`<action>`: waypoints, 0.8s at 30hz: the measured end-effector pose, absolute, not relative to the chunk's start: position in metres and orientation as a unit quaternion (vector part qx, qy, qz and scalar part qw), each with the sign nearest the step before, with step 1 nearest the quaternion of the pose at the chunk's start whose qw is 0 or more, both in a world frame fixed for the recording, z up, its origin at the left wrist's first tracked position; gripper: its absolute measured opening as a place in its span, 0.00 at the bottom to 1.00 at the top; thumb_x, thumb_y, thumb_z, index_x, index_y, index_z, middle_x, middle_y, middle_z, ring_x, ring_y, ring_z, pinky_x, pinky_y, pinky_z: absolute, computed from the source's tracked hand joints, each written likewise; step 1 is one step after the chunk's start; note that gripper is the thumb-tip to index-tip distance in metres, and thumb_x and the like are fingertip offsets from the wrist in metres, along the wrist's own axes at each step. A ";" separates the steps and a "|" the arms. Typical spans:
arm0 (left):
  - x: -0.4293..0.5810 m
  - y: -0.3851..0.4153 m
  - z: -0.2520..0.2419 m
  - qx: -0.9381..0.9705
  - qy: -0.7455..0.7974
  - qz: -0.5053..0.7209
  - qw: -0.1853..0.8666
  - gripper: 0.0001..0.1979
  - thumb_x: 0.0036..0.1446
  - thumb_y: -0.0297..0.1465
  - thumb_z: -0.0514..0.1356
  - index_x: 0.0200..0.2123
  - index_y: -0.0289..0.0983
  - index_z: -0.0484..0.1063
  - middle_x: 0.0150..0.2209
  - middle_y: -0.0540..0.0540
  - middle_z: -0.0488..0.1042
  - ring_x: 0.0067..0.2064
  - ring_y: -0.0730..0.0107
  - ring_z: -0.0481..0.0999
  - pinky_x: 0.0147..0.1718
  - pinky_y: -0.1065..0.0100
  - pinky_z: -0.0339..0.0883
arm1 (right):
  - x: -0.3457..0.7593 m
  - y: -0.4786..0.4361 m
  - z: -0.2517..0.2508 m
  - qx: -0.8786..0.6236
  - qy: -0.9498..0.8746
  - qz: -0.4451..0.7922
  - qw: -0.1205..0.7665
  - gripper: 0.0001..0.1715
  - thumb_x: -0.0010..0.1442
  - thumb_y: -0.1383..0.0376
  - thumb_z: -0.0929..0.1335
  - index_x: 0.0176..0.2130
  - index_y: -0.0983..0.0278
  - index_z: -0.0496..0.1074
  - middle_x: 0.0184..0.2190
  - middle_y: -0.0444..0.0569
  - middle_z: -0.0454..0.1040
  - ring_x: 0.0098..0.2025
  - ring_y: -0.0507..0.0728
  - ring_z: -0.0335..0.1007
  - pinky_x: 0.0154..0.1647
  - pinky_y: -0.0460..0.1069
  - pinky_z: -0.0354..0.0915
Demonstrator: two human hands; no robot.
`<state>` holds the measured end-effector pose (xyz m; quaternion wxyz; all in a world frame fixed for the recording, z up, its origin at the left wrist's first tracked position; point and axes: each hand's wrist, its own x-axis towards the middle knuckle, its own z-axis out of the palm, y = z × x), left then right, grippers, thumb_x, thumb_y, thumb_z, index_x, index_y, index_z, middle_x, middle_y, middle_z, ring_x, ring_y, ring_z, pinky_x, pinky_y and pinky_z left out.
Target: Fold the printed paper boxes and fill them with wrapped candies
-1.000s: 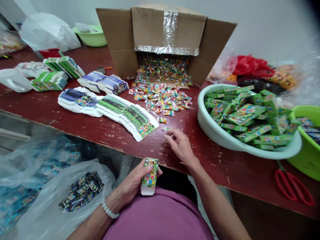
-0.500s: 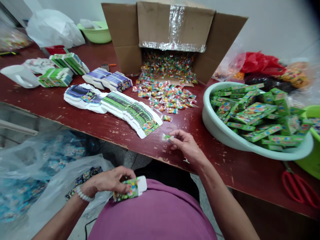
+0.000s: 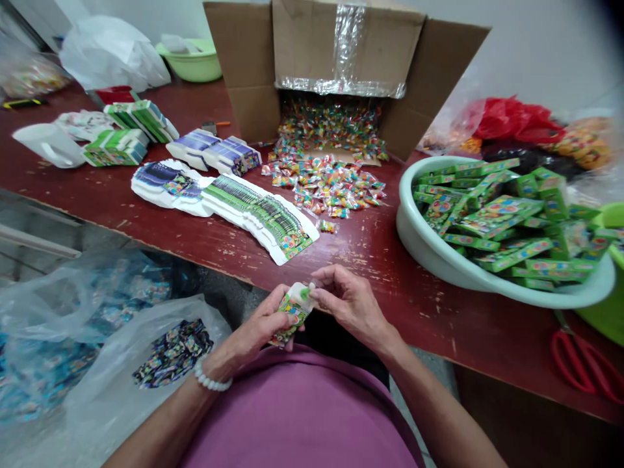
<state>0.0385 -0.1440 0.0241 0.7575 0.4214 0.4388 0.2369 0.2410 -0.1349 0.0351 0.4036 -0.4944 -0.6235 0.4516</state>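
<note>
My left hand (image 3: 270,320) grips a small green printed box (image 3: 292,313) over my lap, at the table's front edge. The box's white flap stands open at its upper end. My right hand (image 3: 348,300) pinches a small wrapped candy (image 3: 307,292), green and white, at the mouth of the box. Beyond the hands lies a fanned row of flat green cartons (image 3: 258,211), with flat purple cartons (image 3: 168,185) at its left end. A pile of wrapped candies (image 3: 326,182) spreads behind it.
An open cardboard box (image 3: 346,49) on its side spills candies at the back. A pale blue basin (image 3: 407,221) of green boxes is at the right, near red scissors (image 3: 580,361). Purple box stacks (image 3: 214,151), green box stacks (image 3: 117,146) and a white mug (image 3: 49,144) stand left.
My left hand has brought the green box up and to the right, off my lap. My right hand has moved slightly left and down with the candy, and the two hands now meet.
</note>
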 end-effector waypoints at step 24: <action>0.068 -0.147 0.021 0.297 0.439 0.372 0.762 0.24 0.55 0.47 0.64 0.47 0.35 0.73 0.26 0.48 0.75 0.23 0.69 0.73 0.17 0.73 0.69 | 0.227 -0.137 0.012 -0.442 -0.485 0.629 0.418 0.16 0.57 0.54 0.73 0.40 0.62 0.74 0.33 0.44 0.74 0.24 0.49 0.68 0.28 0.46 0.67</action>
